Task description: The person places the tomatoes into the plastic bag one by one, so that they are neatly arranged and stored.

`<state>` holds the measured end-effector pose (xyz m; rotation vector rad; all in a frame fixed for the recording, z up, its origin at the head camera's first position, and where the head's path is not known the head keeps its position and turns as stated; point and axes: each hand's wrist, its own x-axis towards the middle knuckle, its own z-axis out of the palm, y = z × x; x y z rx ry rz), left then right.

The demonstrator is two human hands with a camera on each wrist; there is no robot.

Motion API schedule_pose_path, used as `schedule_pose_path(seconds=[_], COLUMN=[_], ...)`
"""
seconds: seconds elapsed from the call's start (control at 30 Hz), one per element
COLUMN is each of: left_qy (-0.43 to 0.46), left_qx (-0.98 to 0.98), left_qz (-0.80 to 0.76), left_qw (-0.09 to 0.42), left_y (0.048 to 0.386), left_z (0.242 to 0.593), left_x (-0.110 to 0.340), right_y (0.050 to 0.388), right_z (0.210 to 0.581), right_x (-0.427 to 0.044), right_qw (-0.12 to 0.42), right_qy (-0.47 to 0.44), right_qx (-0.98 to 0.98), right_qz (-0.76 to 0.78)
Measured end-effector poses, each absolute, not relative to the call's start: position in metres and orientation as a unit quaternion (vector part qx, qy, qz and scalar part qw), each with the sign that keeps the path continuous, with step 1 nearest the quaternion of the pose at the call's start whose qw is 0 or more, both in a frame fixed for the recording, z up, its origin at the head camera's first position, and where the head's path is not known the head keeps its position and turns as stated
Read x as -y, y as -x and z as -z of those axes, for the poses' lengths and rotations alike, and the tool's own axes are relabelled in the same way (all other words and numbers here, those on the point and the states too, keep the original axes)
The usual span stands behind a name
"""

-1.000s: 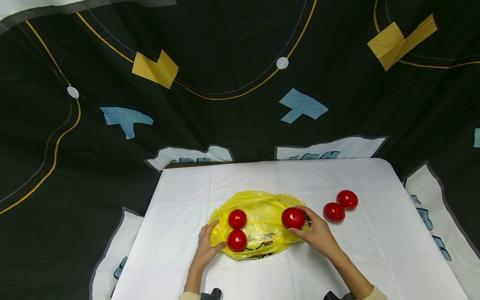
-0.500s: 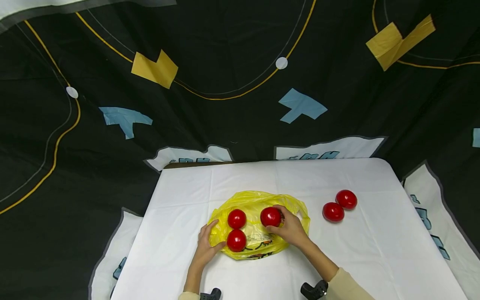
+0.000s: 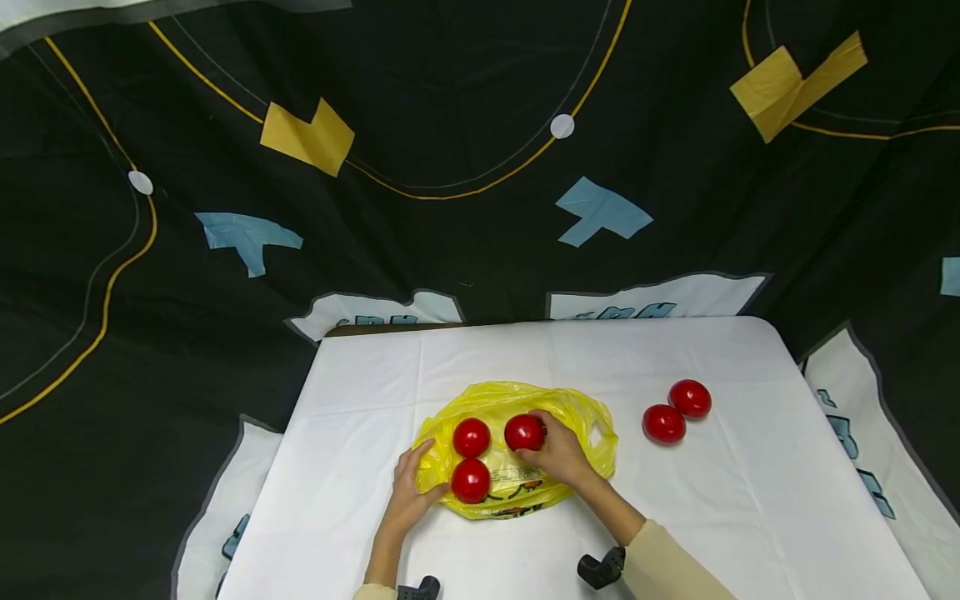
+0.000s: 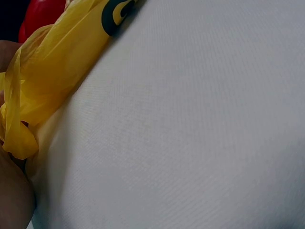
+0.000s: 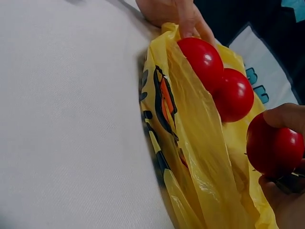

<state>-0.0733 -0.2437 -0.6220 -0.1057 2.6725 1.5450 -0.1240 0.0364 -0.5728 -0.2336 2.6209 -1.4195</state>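
Observation:
A crumpled yellow plastic bag lies on the white-covered table. My left hand holds its left edge, fingers and thumb spread apart, the thumb close to the nearer of two red tomatoes. That tomato and another tomato touch each other at the bag's left part; in the right wrist view a fold of the bag rises in front of them. With thumb and fingers, my right hand grips a third tomato over the bag, just right of the pair. Its green stem end partly shows in the right wrist view.
Two more tomatoes, a nearer one and a farther one, sit side by side on the table to the right of the bag. A dark patterned cloth hangs behind the table's far edge.
My right hand has moved left with its tomato, from the bag's right edge to near the two tomatoes on the left. My left hand has stayed at the bag's edge.

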Motion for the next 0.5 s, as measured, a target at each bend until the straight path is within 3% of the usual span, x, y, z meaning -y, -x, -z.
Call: schedule_pose_path(seconds=[0.5], left_qy=[0.030], left_qx=[-0.864], left_qz=[-0.502], left_qw=[0.022], left_y=[0.071], left_z=[0.620], left_x=[0.244], right_y=[0.134], right_z=[0.583], right_x=[-0.020], right_qw=[0.089], right_qy=[0.079], right_qx=[-0.877], right_qz=[0.465])
